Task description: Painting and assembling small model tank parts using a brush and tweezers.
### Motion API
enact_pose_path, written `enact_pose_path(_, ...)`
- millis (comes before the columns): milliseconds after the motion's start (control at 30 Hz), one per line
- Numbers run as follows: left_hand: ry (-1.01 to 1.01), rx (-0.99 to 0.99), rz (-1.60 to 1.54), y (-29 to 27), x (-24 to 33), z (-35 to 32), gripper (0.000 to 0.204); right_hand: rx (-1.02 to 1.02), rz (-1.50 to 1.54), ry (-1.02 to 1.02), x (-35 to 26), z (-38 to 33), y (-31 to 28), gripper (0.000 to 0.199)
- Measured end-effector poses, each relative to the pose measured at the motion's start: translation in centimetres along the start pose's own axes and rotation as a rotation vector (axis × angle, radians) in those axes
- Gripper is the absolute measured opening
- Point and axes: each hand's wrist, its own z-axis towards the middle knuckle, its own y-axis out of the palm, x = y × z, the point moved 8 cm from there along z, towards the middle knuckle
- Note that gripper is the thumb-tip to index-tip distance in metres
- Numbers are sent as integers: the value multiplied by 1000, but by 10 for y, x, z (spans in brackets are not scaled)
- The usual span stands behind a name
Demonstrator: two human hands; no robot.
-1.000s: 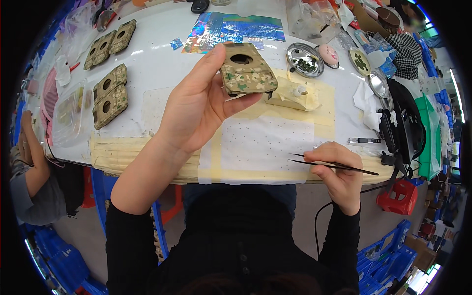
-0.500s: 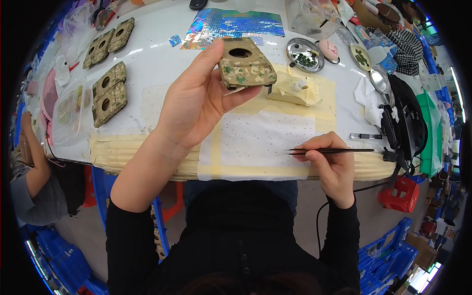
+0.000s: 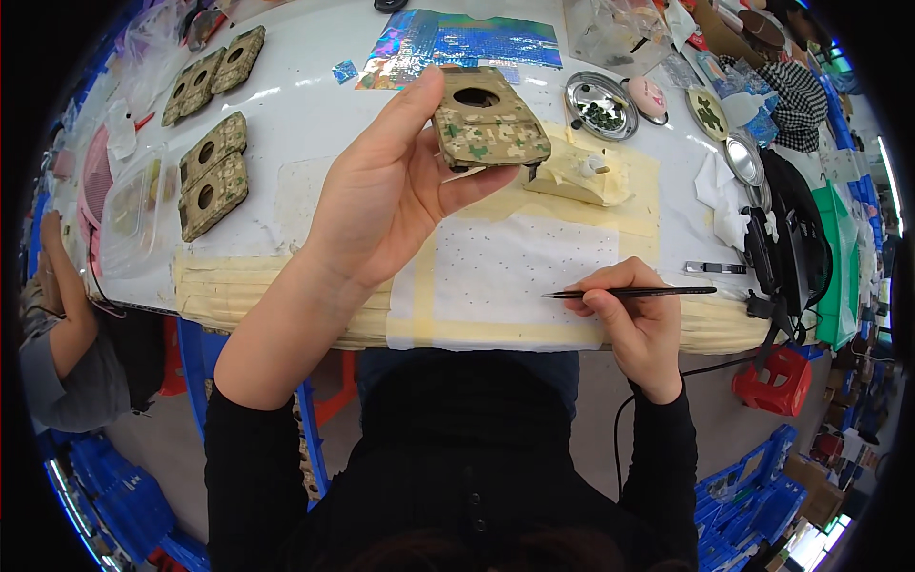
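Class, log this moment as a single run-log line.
left hand: holds camouflage shell raised | right hand: grips thin tool over dotted sheet | table

The underside of the camouflage shell (image 3: 488, 122) is hidden by the left hand (image 3: 391, 195) that grips it. The rear of the thin brush (image 3: 629, 293) is covered by the right hand (image 3: 634, 319). At nine o'clock, a seated person (image 3: 57, 334) is cut off by the rim. What lies in the metal dish (image 3: 600, 103) at one o'clock is too small to be told.
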Motion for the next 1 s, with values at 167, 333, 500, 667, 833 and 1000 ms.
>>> enact_pose_path(167, 4, -4, -2, 0, 0, 0, 52, 1, -26, -8, 0, 0, 0, 7)
enact_pose_path(333, 6, -1, 6, 0, 1, 0, 52, 0, -29, -21, -1, 0, 0, 7)
enact_pose_path(500, 6, -16, -3, 1, 0, 0, 52, -18, -43, -8, -1, 0, 1, 8)
enact_pose_path(667, 13, -10, -1, 1, 0, 0, 52, -49, -86, -16, -1, 0, 1, 10)
enact_pose_path(833, 12, -18, -5, 1, 0, 0, 52, -25, -43, -16, -2, 0, 1, 10)
enact_pose_path(1000, 12, -15, 4, 1, 0, 0, 53, -35, -60, -17, -2, 0, 1, 11)
